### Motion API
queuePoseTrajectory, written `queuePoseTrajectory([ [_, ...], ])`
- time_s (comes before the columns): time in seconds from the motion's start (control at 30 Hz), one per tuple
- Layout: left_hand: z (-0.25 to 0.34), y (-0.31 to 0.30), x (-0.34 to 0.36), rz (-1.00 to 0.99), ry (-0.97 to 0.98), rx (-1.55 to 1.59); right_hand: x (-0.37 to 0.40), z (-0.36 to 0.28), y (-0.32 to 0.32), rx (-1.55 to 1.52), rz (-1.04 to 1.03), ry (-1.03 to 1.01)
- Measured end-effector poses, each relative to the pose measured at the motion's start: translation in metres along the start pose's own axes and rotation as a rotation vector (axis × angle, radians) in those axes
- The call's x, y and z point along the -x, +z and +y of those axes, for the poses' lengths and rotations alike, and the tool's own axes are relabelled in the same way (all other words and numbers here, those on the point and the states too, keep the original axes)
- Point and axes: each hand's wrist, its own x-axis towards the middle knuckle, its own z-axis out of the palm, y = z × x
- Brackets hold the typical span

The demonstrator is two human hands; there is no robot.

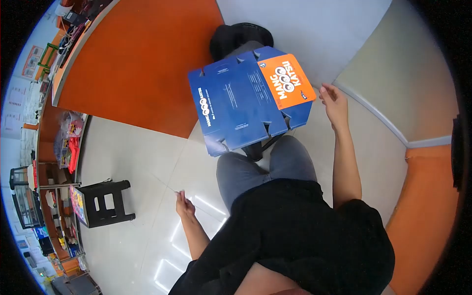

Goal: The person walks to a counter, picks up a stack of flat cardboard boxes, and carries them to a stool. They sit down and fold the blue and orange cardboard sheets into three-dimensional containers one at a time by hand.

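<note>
A flattened blue cardboard box [231, 101] with several slotted flaps lies in front of my knees. Its orange end panel [286, 81] reads "MANG KATSU". My right hand [335, 103] hovers just past the right edge of that panel, apart from it, with fingers loosely bent and holding nothing. Low on the left, over the floor, my left hand [186, 204] pinches something thin and light that points up and left; its kind is too fine to make out. My legs in grey jeans [241, 172] are bent below the box.
Beside the box on the left stands an orange panel [132, 64]. A black step stool [105, 203] sits on the pale tiled floor [147, 152]. Crowded shelves [64, 206] line the far left. A dark bundle [241, 34] lies behind the box.
</note>
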Motion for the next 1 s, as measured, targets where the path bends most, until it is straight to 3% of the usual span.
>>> queuePoseTrajectory([
  [0.2,0.005,0.041,0.005,-0.069,0.140,-0.404,-0.027,-0.026,0.016,0.112,-0.070,-0.218],
  [0.27,0.000,0.084,0.001,0.003,0.398,-0.665,-0.031,-0.022,0.019,0.128,-0.101,-0.193],
  [0.3,-0.002,0.112,-0.001,0.134,0.640,-0.882,-0.029,-0.018,0.021,0.133,-0.117,-0.144],
  [0.37,0.025,0.176,0.038,-0.270,0.618,-0.900,-0.020,-0.008,0.022,0.134,-0.164,-0.083],
  [0.5,-0.010,0.308,0.132,-0.706,0.951,-0.533,-0.011,0.009,0.027,0.063,-0.227,-0.106],
  [0.63,-0.046,0.386,0.166,-1.030,1.104,-1.174,0.002,0.001,0.026,0.057,-0.241,-0.047],
  [0.73,-0.069,0.410,0.170,-0.941,1.174,-1.426,0.003,0.010,0.030,-0.041,-0.240,-0.028],
  [0.83,-0.072,0.414,0.174,-0.896,1.157,-1.382,0.004,0.008,0.028,-0.036,-0.238,-0.043],
  [0.93,-0.070,0.407,0.161,-0.908,1.065,-1.175,0.003,0.007,0.027,-0.094,-0.252,-0.034],
  [1.0,-0.054,0.394,0.136,-0.808,1.155,-0.963,0.000,0.011,0.026,-0.092,-0.261,-0.021],
])
